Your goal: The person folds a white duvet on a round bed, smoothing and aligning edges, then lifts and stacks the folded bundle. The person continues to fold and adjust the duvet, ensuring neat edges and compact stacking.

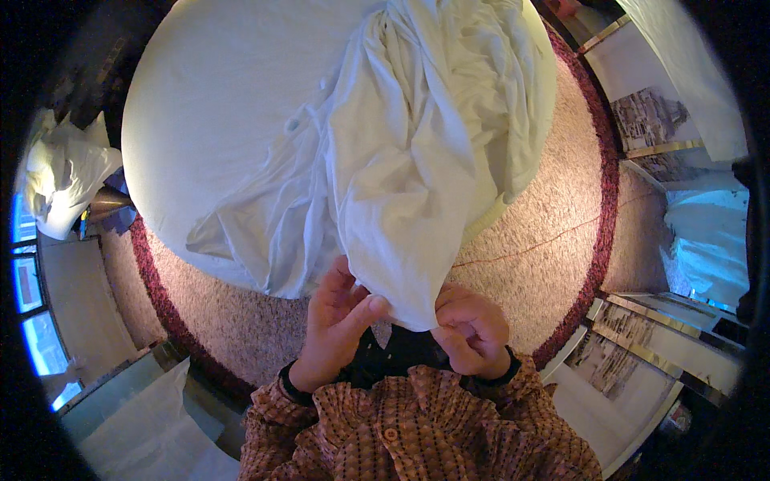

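Note:
A crumpled white cloth point(403, 198) lies across a large round surface with a pale cover point(198, 108), and its near end hangs over the near edge. My left hand point(340, 318) pinches the cloth's near edge between thumb and fingers. At the right corner of that same edge, my right hand point(472, 324) grips the fabric with curled fingers. Folds hide some of the fingertips. Left of the main folds, a round button or spot point(293, 124) shows on the white fabric.
Beneath the round surface is a beige rug point(541, 228) with a dark red border. White cloth or plastic point(72, 168) stands at the far left. Pale furniture panels with printed patterns point(613, 355) are at the right; a whitish sheet point(156, 421) lies at lower left.

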`<action>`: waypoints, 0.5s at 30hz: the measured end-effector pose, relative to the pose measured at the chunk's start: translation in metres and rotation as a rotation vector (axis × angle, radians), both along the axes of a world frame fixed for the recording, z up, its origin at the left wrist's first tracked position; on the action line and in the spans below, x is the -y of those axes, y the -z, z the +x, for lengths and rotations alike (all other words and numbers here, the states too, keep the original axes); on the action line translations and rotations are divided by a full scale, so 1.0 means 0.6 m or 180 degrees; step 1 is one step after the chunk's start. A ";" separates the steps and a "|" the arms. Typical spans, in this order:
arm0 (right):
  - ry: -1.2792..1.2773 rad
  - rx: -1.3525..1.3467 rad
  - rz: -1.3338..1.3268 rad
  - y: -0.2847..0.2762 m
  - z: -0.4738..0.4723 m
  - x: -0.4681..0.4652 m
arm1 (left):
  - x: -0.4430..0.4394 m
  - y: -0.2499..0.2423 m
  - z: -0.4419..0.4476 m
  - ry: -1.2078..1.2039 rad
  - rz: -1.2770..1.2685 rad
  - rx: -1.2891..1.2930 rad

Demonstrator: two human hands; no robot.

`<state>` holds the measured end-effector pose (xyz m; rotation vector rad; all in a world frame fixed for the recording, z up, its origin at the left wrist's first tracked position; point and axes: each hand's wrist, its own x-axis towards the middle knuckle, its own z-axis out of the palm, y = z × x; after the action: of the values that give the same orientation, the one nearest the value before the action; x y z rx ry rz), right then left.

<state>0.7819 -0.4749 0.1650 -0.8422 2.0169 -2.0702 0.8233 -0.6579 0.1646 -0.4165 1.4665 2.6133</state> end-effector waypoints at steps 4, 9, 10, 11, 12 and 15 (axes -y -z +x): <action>-0.0430 -0.0358 0.0507 0.006 -0.003 0.000 | 0.000 0.007 0.000 -0.0197 0.0094 0.0112; 0.0480 -0.0790 0.0957 0.003 -0.020 0.003 | 0.026 0.017 0.023 0.0012 -0.0190 -0.0537; 0.1021 -0.0928 0.0914 0.003 -0.027 0.004 | 0.032 0.016 0.033 0.0023 -0.0358 -0.0497; 0.0952 -0.1100 0.1412 0.005 -0.036 0.004 | 0.038 0.015 0.044 0.0034 -0.0461 -0.0526; 0.0849 -0.1341 0.1779 0.011 -0.051 0.006 | 0.044 0.015 0.054 0.0022 -0.0515 -0.0583; 0.0578 -0.1798 0.2094 0.033 -0.079 0.012 | 0.057 0.017 0.074 -0.0088 -0.1297 -0.1047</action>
<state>0.7343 -0.4819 0.1454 -1.2054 2.8946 -1.1268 0.8676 -0.6922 0.1544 -0.0354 2.1221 2.4820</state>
